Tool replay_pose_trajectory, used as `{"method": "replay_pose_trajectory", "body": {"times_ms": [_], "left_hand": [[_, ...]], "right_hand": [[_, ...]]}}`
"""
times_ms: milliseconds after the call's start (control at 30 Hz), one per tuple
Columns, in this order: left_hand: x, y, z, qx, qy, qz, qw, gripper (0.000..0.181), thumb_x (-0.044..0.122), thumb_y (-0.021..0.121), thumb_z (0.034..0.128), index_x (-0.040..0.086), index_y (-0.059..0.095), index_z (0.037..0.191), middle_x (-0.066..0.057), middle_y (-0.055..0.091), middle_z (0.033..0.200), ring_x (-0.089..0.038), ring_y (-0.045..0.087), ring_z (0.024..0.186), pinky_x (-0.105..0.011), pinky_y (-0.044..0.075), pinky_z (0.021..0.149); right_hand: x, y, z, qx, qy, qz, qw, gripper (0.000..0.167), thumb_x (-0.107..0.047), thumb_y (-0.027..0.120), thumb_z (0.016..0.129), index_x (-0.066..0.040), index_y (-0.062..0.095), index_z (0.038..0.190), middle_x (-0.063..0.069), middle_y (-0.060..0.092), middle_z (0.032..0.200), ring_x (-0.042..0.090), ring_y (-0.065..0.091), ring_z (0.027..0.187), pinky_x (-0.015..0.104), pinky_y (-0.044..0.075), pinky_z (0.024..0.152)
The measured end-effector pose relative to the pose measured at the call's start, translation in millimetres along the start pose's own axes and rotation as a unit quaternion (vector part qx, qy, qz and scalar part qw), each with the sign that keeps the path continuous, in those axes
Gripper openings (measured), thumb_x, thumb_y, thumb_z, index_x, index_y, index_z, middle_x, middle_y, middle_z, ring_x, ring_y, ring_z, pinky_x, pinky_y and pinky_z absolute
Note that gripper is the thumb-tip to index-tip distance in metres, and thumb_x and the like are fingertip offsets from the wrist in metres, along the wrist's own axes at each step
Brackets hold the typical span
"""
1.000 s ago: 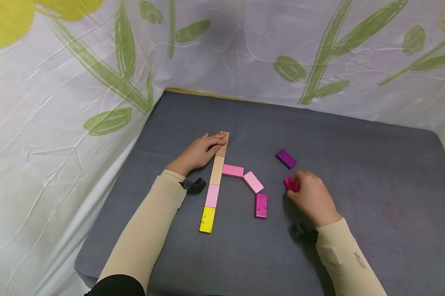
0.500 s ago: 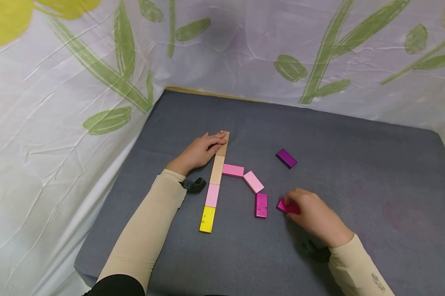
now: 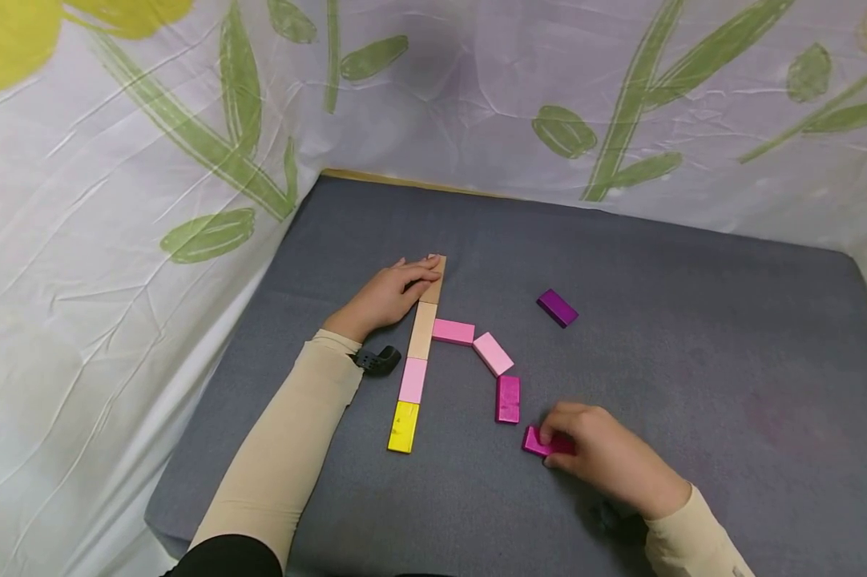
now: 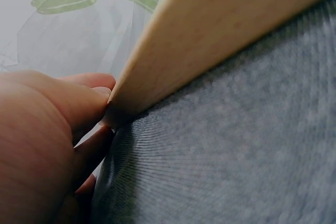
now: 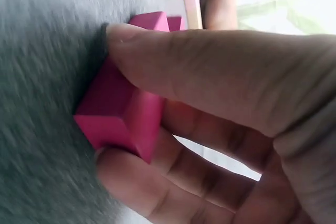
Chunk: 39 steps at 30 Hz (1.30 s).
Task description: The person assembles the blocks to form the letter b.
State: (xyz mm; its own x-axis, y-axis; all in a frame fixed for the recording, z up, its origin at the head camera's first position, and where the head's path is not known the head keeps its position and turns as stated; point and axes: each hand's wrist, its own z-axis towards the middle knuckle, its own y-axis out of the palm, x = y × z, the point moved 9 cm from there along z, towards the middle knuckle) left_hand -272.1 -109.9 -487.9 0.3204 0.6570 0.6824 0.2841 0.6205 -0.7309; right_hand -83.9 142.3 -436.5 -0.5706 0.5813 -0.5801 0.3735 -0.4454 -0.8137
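In the head view the left hand [image 3: 383, 302] rests with extended fingers on the top tan block [image 3: 437, 280] of a slanting column. Below that come another tan block [image 3: 422, 330], a light pink one [image 3: 413, 381] and a yellow one [image 3: 403, 427]. A pink block [image 3: 453, 332], a pale pink block [image 3: 493, 354] and a magenta block [image 3: 508, 399] curve off to the column's right. The right hand [image 3: 606, 453] pinches a second magenta block [image 3: 534, 441] between thumb and fingers, below and right of the first. The right wrist view shows this magenta block [image 5: 105, 127] at the grey cloth.
A purple block [image 3: 558, 308] lies alone behind the right hand. Grey cloth [image 3: 693, 320] covers the table, and a white sheet painted with green stems and leaves [image 3: 433, 120] hangs behind it and along its left side.
The right hand has moved toward the near edge and slightly left with the magenta block, from beside the purple block to below the curve of blocks. The left hand has stayed in place.
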Motion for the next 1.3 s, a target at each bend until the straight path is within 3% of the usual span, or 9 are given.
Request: {"method": "replay_pose_trajectory", "body": {"times_ms": [333, 467, 600, 900, 1300], "left_hand": [[-0.1, -0.2, 0.0, 0.000, 0.003, -0.001, 1.0000, 0.038, 0.018, 0.055, 0.1111, 0.010, 0.062, 0.148, 0.002, 0.044, 0.165, -0.015, 0.039, 0.154, -0.036, 0.013, 0.134], [-0.9, -0.3, -0.3, -0.001, 0.001, 0.001, 1.0000, 0.038, 0.018, 0.055, 0.1110, 0.010, 0.062, 0.148, 0.002, 0.043, 0.165, -0.015, 0.039, 0.154, -0.036, 0.013, 0.134], [-1.4, 0.1, 0.2, -0.001, -0.001, 0.002, 1.0000, 0.038, 0.018, 0.055, 0.1111, 0.010, 0.062, 0.148, 0.003, 0.043, 0.165, -0.015, 0.038, 0.154, -0.035, 0.013, 0.134], [-1.3, 3.0, 2.5, -0.008, 0.009, 0.000, 0.9999, 0.039, 0.019, 0.055, 0.1112, 0.009, 0.062, 0.148, 0.001, 0.042, 0.166, -0.016, 0.039, 0.154, -0.036, 0.013, 0.134], [3.5, -1.7, -0.1, 0.002, 0.014, 0.002, 0.9999, 0.037, 0.015, 0.055, 0.1106, 0.006, 0.063, 0.146, -0.002, 0.046, 0.164, -0.020, 0.041, 0.153, -0.037, 0.015, 0.134]], "right_hand": [[-19.9, 13.1, -6.9, 0.034, -0.015, 0.001, 0.9993, 0.032, 0.002, 0.094, 0.071, -0.016, 0.073, 0.088, -0.011, 0.065, 0.087, 0.002, 0.053, 0.077, 0.019, 0.050, 0.063], [-32.7, 22.8, -4.3, 0.034, -0.027, -0.019, 0.9989, 0.027, -0.001, 0.094, 0.073, -0.014, 0.076, 0.089, -0.008, 0.071, 0.091, 0.007, 0.062, 0.083, 0.026, 0.059, 0.071], [-43.8, 29.7, 0.4, 0.036, -0.039, -0.021, 0.9984, 0.025, -0.002, 0.094, 0.074, -0.013, 0.078, 0.091, -0.007, 0.074, 0.094, 0.011, 0.067, 0.089, 0.031, 0.063, 0.078], [-55.2, 41.5, 14.3, 0.022, -0.054, -0.004, 0.9983, 0.024, -0.005, 0.093, 0.078, -0.015, 0.076, 0.091, -0.010, 0.068, 0.089, 0.005, 0.060, 0.082, 0.022, 0.058, 0.073], [-66.1, 55.1, 34.9, 0.012, -0.066, -0.003, 0.9977, 0.018, -0.010, 0.090, 0.083, -0.013, 0.077, 0.095, -0.007, 0.070, 0.091, 0.007, 0.064, 0.085, 0.025, 0.061, 0.078]]}}
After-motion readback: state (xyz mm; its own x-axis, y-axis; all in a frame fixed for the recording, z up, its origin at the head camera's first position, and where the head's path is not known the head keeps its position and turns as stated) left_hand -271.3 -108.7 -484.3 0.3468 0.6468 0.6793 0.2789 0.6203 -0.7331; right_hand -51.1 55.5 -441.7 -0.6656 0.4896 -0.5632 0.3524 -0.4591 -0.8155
